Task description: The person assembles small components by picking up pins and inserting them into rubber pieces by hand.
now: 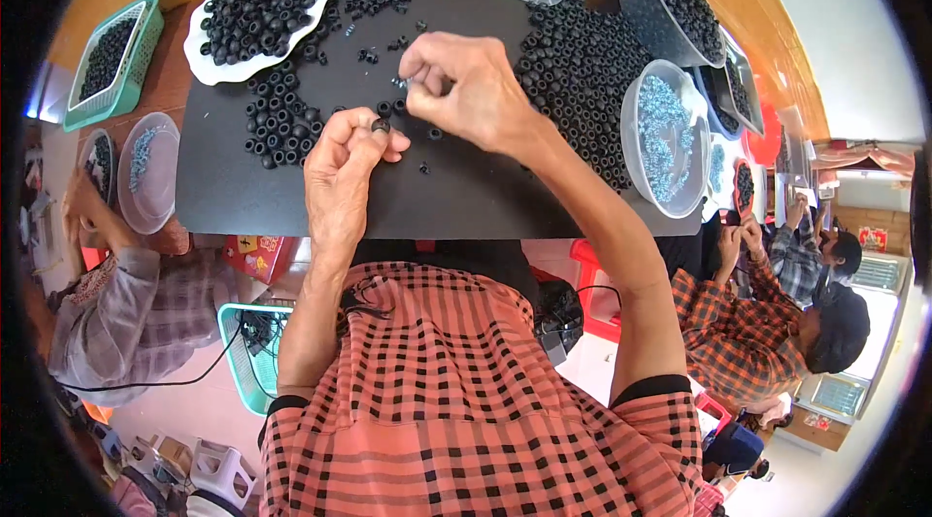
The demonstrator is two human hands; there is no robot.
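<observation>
Right of both hands [470,92], black rings [575,70] crowd a translucent bowl [697,163].

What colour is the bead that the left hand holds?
The bead is black, best seen in the head view.

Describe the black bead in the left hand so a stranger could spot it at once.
Find the dark board across the upper middle of the view. Near its centre, the left hand holds one rounded black bead. Unlike the loose black beads lying to its left, this one is pinched at the fingertips.
</observation>
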